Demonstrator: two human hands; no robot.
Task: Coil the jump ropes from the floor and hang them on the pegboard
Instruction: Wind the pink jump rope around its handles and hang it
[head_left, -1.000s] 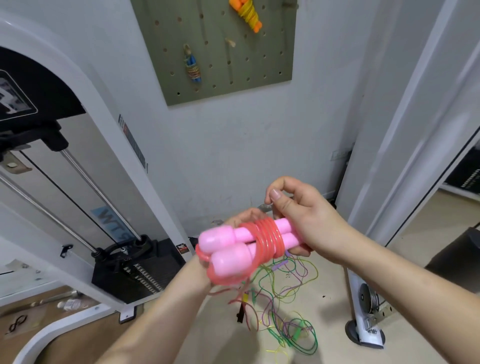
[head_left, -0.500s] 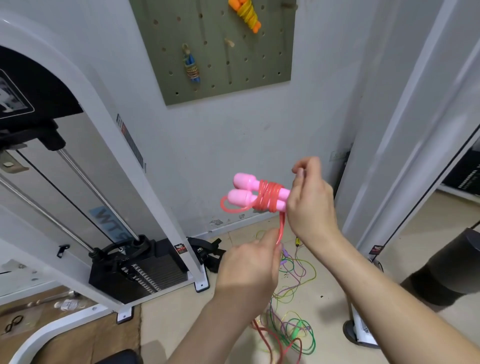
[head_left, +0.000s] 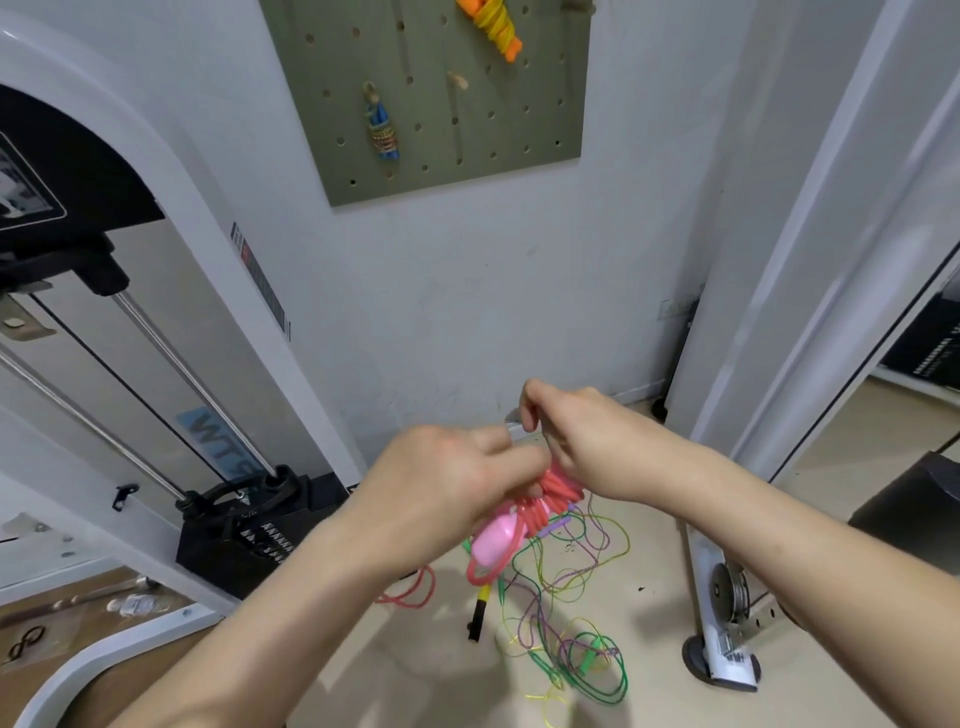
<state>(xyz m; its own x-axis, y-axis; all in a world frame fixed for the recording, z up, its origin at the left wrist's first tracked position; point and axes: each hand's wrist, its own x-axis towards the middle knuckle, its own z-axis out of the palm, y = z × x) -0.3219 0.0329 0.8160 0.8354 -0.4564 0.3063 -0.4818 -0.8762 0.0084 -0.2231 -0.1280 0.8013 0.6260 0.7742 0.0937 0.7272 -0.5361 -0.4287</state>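
While both hands meet over the pink jump rope (head_left: 519, 525), the step in hand looks like finishing the wrap; the left hand (head_left: 447, 483) curls over the near side of the bundle and the right hand (head_left: 587, 441) grips its far end with bent fingers; the bundle hangs low in the middle, above the floor (head_left: 415, 675) and well below the pegboard (head_left: 519, 130) on the far wall; to do this well, the right hand should keep both handles side by side while the left lays each turn snug against the last, then tucks the loose end under a turn so nothing springs free; the small loop (head_left: 483, 571) below the handle heads is probably worth keeping open for the bare peg (head_left: 457, 80); lifting straight up should avoid snagging the tangle of thin ropes (head_left: 566, 597) beneath
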